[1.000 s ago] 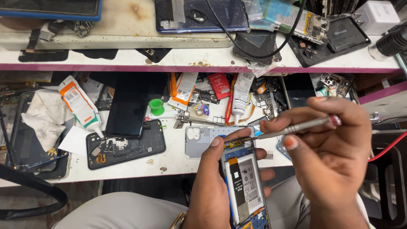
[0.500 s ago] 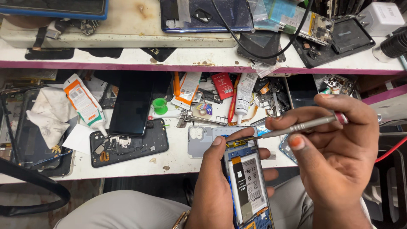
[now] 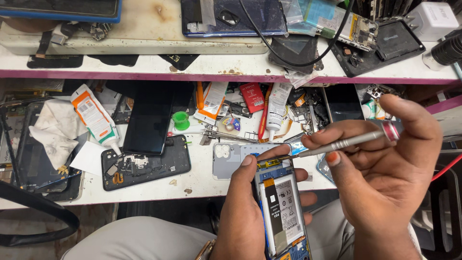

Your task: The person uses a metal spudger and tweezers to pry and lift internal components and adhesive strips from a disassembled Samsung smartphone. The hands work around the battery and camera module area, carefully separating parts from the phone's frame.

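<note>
My left hand (image 3: 243, 212) grips an opened phone (image 3: 281, 207) upright over my lap, its back off, showing a white battery and blue inner frame. My right hand (image 3: 385, 178) holds a thin metal screwdriver (image 3: 344, 143) with a red end cap. Its tip rests at the phone's top edge, close to my left thumb. A grey back cover (image 3: 231, 159) with camera holes lies on the bench just behind the phone.
The white workbench (image 3: 192, 180) carries a black phone chassis (image 3: 144, 166), a dark screen panel (image 3: 149, 120), a white-and-orange glue tube (image 3: 96, 120), a green cap (image 3: 181, 119), a cloth (image 3: 55, 130) and several small parts. A cluttered shelf (image 3: 144, 62) sits above.
The view has shifted slightly. My right hand has lowered the screwdriver a little so its tip meets the top of the phone. My left hand keeps holding the phone.
</note>
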